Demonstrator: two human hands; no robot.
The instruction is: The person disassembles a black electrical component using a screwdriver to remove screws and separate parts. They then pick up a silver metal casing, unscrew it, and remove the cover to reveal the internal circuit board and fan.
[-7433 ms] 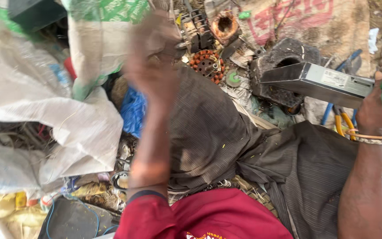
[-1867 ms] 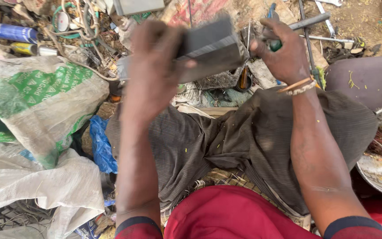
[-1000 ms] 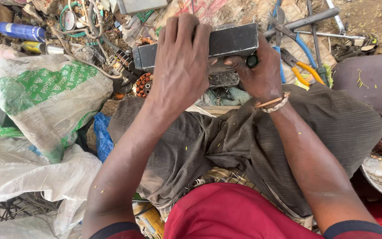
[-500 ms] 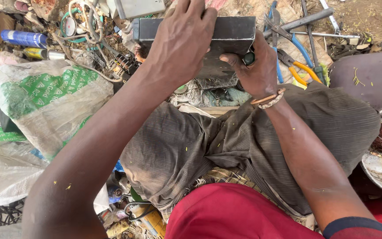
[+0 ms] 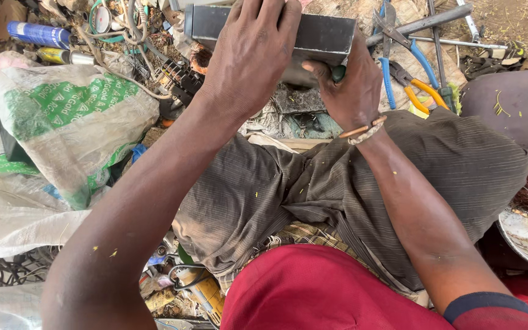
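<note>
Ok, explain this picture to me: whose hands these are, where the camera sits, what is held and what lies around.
There is no machine here: a person wears a camera on the head, looking down at their own lap and hands. The left hand presses on top of a dark metal box. The right hand, with a bracelet at the wrist, grips a green-handled tool against the box; its tip is hidden. On the ground lie blue-handled pliers, orange-handled pliers, a metal bar, a white-and-green woven sack, a blue spray can and tangled wires.
</note>
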